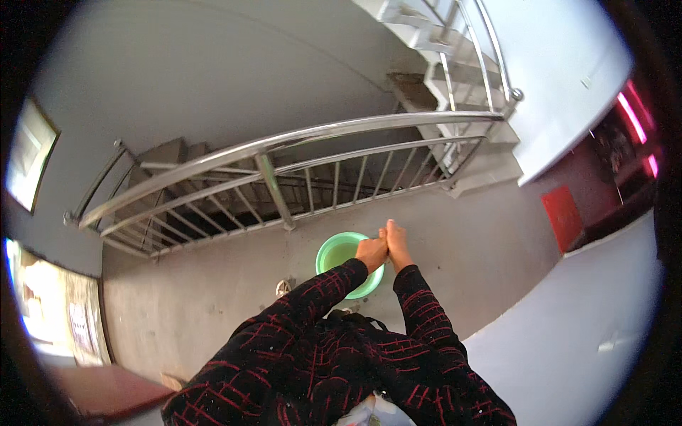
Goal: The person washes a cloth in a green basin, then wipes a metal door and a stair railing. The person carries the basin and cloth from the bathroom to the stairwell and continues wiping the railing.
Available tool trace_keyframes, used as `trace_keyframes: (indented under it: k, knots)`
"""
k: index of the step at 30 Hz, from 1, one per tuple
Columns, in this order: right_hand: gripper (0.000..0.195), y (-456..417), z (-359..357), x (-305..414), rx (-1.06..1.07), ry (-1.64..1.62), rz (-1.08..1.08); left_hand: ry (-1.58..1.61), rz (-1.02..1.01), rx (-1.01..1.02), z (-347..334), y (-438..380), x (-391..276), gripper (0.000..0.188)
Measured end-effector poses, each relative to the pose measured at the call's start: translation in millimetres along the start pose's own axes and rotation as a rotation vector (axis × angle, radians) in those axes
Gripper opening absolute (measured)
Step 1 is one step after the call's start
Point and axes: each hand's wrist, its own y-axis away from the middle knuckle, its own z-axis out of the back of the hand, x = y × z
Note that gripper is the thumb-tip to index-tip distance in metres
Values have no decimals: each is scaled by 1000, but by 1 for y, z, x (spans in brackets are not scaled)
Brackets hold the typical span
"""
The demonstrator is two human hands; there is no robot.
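Observation:
My left hand (372,250) and my right hand (397,244) meet in front of me, touching each other above the floor. The fingers of the left look curled, and the right lies against them. Whether anything is between them cannot be seen. Below and partly behind my left hand and sleeve, a light green plastic basin (323,257) stands on the grey floor (458,234). It seems to hold some liquid. Both arms are in black sleeves with red lines.
A stainless steel railing (290,139) runs across beyond the basin, guarding a stairwell. Steps (482,160) rise at the upper right. A red mat (563,217) lies by a dark doorway at the right. A white wall (565,330) bounds the lower right. A shoe (283,288) shows left of the basin.

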Motion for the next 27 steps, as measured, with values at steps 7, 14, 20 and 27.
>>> trace_keyframes:
  k: [7, 14, 20, 27]
  knots:
    - [40, -20, 0, -23, -12, -50, -120, -128, -78, -101, -10, 7, 6, 54]
    - [40, -29, 5, -43, -97, -561, -296, -37, 33, -73, -7, -5, -5, 55]
    - [32, -5, 18, -23, 169, -532, -262, 684, 346, 280, 15, -9, 16, 40]
    - [28, 17, 29, -39, 216, -280, -145, 967, 333, 254, 12, 11, 38, 51]
